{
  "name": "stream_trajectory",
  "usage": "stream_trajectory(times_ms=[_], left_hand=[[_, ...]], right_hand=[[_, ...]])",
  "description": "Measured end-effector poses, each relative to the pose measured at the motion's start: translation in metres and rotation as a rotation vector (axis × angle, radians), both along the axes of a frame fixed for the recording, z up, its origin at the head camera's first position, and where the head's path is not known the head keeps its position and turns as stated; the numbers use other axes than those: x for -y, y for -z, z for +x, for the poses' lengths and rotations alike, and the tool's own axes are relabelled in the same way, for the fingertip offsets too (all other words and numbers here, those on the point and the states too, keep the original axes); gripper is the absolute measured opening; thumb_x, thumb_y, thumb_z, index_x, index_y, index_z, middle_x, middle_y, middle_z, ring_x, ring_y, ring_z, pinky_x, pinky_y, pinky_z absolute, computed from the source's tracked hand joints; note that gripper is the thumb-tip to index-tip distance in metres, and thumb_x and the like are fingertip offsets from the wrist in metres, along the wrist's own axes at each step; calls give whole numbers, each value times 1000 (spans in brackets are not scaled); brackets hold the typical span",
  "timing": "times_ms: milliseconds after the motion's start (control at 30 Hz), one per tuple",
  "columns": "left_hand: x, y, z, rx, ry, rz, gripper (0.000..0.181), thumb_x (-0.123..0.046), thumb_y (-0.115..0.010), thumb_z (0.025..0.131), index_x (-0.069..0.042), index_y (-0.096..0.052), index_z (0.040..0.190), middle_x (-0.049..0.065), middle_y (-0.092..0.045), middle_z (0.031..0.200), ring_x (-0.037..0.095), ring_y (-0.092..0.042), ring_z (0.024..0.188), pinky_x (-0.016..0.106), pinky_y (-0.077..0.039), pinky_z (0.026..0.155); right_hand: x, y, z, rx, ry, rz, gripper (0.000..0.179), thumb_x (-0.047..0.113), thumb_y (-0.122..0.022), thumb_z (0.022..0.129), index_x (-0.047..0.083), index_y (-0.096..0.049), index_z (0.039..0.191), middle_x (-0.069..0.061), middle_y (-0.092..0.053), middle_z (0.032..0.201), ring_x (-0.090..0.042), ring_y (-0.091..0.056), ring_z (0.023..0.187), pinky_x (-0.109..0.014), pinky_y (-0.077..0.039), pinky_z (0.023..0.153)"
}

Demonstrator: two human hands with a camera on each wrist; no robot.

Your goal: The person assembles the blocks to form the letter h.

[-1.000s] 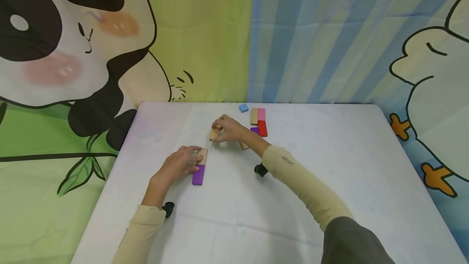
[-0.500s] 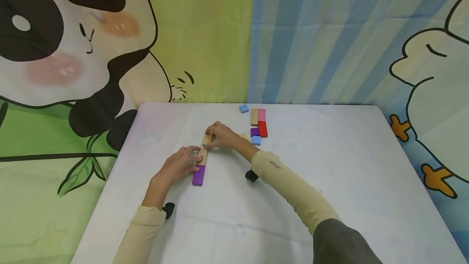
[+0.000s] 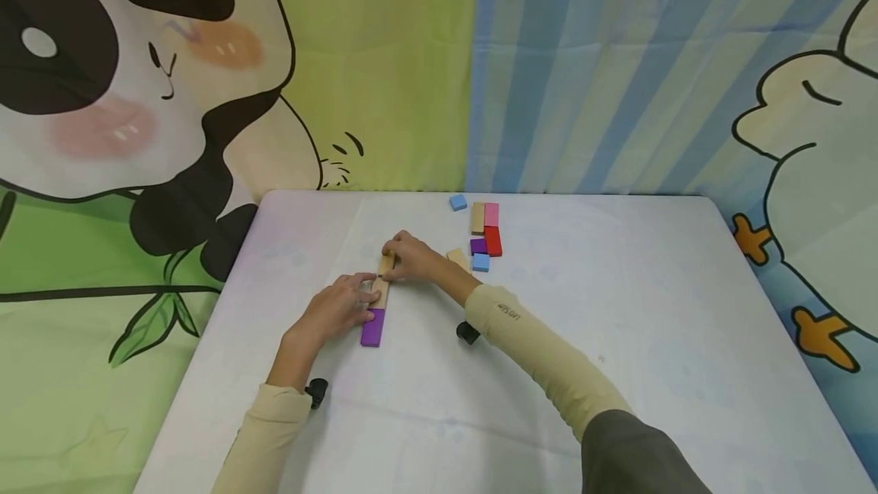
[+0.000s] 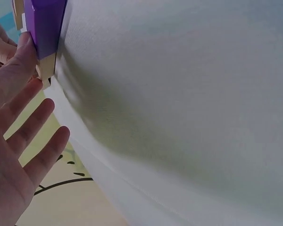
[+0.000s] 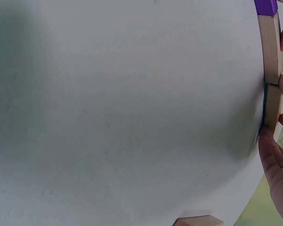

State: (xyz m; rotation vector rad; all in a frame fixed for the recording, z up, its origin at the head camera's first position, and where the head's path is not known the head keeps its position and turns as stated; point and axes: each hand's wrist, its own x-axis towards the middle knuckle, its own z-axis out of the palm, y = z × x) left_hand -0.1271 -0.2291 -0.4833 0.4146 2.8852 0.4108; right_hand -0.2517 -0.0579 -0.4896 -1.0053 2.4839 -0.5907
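Note:
My left hand [image 3: 336, 306] holds a plain wooden block [image 3: 379, 296] in line with a purple block [image 3: 372, 328] on the white table. In the left wrist view its thumb lies against the purple block [image 4: 45, 28] near the joint, with the other fingers spread. My right hand [image 3: 414, 259] pinches a second plain wooden block [image 3: 387, 262] at the row's far end. The right wrist view shows this second block [image 5: 272, 106] end to end with the first wooden block [image 5: 270, 49], a thin dark seam between them.
At the back, right of my right hand, lie a tan block [image 3: 478, 218], pink block [image 3: 491, 213], red block [image 3: 492, 241], small purple block [image 3: 478, 247] and blue block [image 3: 481, 262]. Another blue block [image 3: 458, 203] and a wooden block [image 3: 458, 258] lie nearby.
My right hand has carried the second wooden block left and toward me, up to the row's far end. The blue block behind its arm has come into sight. My left hand stays put.

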Motion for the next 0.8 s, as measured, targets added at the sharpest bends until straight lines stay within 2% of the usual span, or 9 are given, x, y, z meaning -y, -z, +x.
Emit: stream_trajectory(times_ms=[200, 400, 633, 667, 800], left_hand=[[-1, -2, 0, 9, 17, -14, 41, -25, -75, 84, -13, -67, 122, 8, -48, 148, 33, -49, 130, 53, -50, 96], [-1, -3, -1, 7, 42, -5, 43, -24, -75, 84, -11, -66, 123, 9, -48, 148, 33, -49, 131, 53, -48, 98], [-1, -4, -2, 15, 56, -20, 43, -24, -75, 84, -11, -66, 124, 7, -47, 149, 33, -48, 132, 53, -48, 98], [-1, -4, -2, 17, 58, -21, 42, -24, -75, 84, -12, -66, 124, 7, -47, 149, 33, -48, 132, 53, -49, 98], [0, -5, -4, 29, 56, -11, 43, -23, -75, 84, -12, -66, 124, 5, -48, 149, 32, -47, 133, 54, -48, 99]], right_hand=[[-4, 1, 0, -1, -50, 16, 47, 27, -70, 89, 7, -59, 130, -19, -43, 143, -28, -50, 127, -38, -43, 109], [-9, 3, -2, 5, -71, -12, 43, 19, -67, 92, 6, -57, 132, -19, -41, 145, -28, -46, 132, -38, -39, 113], [-11, 6, -5, 36, -67, -62, 41, 20, -68, 91, 6, -59, 128, -18, -42, 144, -28, -48, 132, -37, -38, 114], [-11, 14, -8, 18, -77, -83, 41, 24, -69, 90, 8, -60, 127, -16, -44, 142, -26, -49, 130, -35, -39, 113], [-11, 16, -10, 4, -89, -78, 43, 26, -69, 90, 8, -59, 128, -15, -45, 144, -26, -48, 132, -34, -37, 115]])
